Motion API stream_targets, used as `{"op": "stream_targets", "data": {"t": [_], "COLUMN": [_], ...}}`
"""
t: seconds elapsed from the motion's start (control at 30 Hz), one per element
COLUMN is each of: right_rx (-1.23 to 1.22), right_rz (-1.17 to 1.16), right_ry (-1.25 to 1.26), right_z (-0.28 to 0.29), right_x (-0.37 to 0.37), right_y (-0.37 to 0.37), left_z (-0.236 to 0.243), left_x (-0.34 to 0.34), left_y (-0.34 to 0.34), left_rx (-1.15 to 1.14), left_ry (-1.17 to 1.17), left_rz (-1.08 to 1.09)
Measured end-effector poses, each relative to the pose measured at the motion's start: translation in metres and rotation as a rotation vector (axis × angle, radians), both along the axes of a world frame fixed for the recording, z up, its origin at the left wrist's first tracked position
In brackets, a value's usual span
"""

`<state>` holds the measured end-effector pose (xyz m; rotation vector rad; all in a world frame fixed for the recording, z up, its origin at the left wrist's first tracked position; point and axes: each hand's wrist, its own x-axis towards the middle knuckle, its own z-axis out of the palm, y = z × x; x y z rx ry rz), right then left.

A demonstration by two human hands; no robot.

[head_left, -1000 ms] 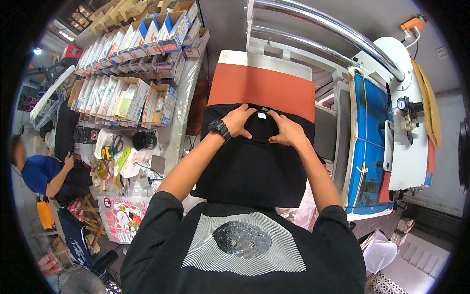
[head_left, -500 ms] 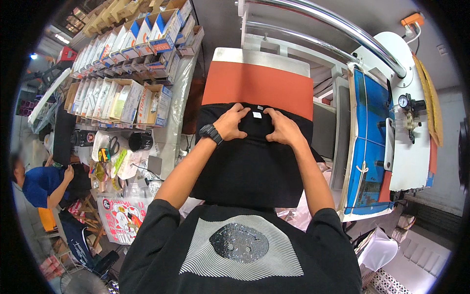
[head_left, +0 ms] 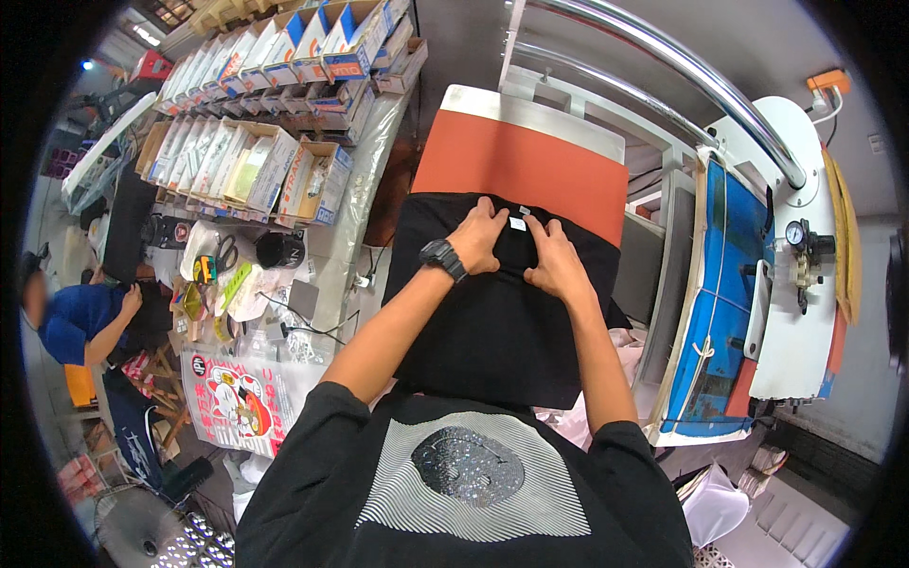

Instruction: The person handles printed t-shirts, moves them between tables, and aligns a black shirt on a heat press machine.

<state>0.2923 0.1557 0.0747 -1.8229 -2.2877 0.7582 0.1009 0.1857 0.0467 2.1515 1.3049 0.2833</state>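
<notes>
- A black T-shirt [head_left: 502, 312] lies spread over the orange-red pad [head_left: 521, 170] of a heat press; its collar end is at the far side and its hem hangs over the near edge.
- The left hand [head_left: 478, 237], with a black wristwatch [head_left: 442, 257] on its wrist, rests on the shirt near the collar, fingers curled and pinching the fabric beside the small white neck label [head_left: 517, 223].
- The right hand [head_left: 557, 263] lies just beside it, fingertips pressed down on the cloth at the same label.
- To the right of the pad stands the white body of the press [head_left: 795, 284] with a blue panel [head_left: 724, 312], a round gauge [head_left: 795, 232] and curved metal rails [head_left: 663, 57] above.
- To the left runs a worktable [head_left: 355, 218] under clear plastic sheeting, cluttered with scissors [head_left: 225, 251], a black cup [head_left: 279, 249] and tape.
- Behind the clutter, rows of open cardboard boxes [head_left: 246, 161], some blue and white, stand packed side by side.
- A printed poster [head_left: 237, 398] in red and white with a cartoon figure hangs off the near table edge.
- At far left another person in a blue shirt [head_left: 80, 317] bends at the table.
</notes>
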Motion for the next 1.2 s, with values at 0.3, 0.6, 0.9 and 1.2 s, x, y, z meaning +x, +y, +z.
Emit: {"op": "stream_targets", "data": {"t": [0.3, 0.6, 0.9, 1.2], "right_rx": [0.122, 0.138, 0.335, -0.013], "right_rz": [-0.114, -0.273, -0.04, 0.065], "right_ry": [0.149, -0.02, -0.085, 0.169], "right_z": [-0.001, -0.021, -0.025, -0.006], "right_x": [0.042, 0.049, 0.004, 0.017], "right_y": [0.033, 0.053, 0.011, 0.01], "left_z": [0.002, -0.015, -0.012, -0.015], "left_x": [-0.024, -0.014, 0.003, 0.003], "left_y": [0.03, 0.064, 0.017, 0.016], "left_rx": [0.112, 0.223, 0.175, 0.052], "left_ry": [-0.315, 0.027, -0.142, 0.092], "left_rz": [0.079, 0.098, -0.014, -0.171]}}
